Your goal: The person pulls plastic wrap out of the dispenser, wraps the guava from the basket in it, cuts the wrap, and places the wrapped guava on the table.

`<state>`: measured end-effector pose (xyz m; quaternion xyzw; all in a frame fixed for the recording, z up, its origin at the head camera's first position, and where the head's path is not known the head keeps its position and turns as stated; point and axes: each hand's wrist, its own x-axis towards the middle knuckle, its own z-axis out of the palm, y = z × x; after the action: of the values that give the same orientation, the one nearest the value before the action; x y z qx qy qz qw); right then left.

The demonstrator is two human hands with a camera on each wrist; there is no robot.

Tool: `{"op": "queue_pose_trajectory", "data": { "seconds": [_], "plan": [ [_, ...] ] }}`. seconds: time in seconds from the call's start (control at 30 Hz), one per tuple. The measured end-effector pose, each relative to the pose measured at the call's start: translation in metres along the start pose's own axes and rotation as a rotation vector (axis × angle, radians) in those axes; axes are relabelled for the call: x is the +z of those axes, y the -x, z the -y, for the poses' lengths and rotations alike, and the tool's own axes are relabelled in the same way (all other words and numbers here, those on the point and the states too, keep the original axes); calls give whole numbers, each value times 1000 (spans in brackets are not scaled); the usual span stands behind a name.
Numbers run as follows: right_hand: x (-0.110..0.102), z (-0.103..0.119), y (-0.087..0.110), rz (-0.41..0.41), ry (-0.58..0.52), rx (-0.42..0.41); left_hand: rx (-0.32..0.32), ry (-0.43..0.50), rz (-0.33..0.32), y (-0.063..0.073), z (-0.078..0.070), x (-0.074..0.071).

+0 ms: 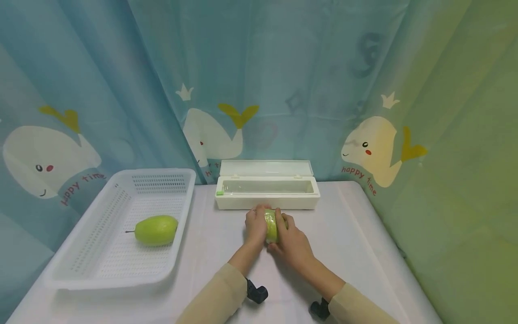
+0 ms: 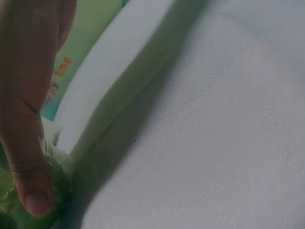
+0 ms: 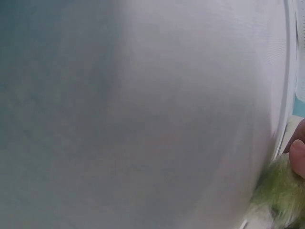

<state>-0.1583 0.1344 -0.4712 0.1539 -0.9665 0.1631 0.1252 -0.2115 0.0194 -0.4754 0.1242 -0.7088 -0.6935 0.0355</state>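
Both hands hold a green pear (image 1: 271,226) wrapped in clear, shiny cling film, low over the middle of the table. My left hand (image 1: 256,227) grips its left side, and my right hand (image 1: 294,242) curls round its right side. In the left wrist view, a thumb presses on the wrinkled film over the pear (image 2: 61,183). The right wrist view catches only a blurred part of the wrapped pear (image 3: 279,193) at the lower right, with a fingertip on it. Most of the pear is covered by the fingers.
Just beyond the hands stands a white cling film dispenser (image 1: 267,202), its lid (image 1: 267,168) raised and a green slider at its left end. On the left, a white perforated basket (image 1: 117,281) contains another green pear (image 1: 156,230). A whale-print curtain (image 1: 291,90) hangs behind the white table (image 1: 348,252).
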Motion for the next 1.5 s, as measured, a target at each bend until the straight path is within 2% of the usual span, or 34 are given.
{"op": "queue_pose_trajectory", "data": {
  "seconds": [0.27, 0.37, 0.53, 0.7, 0.93, 1.13, 1.27, 1.4, 1.5],
  "plan": [
    [-2, 0, 0, 4, 32, 3, 10, -13, 94, -3, -5, -2],
    [-2, 1, 0, -8, 38, -13, -11, 10, 108, -4, -5, -3],
    [-1, 3, 1, -27, 59, -61, -69, 55, 95, -3, -2, -6],
    [0, 4, 2, -35, 83, -53, -74, 34, 100, -3, -1, -6],
    [2, 3, 3, -58, 98, -75, -86, 5, 49, -2, 2, -5],
    [2, -4, 2, 10, 12, -30, -101, 18, 74, -2, 4, -7],
    [-2, -9, 0, 53, -45, -70, -104, 8, 101, -3, 4, -11],
    [-5, -11, -2, 34, -37, -82, -115, -21, 97, -2, 2, -10],
    [-3, -10, -2, -6, -7, -83, -107, -21, 48, -2, 0, -5]
  ]
}}
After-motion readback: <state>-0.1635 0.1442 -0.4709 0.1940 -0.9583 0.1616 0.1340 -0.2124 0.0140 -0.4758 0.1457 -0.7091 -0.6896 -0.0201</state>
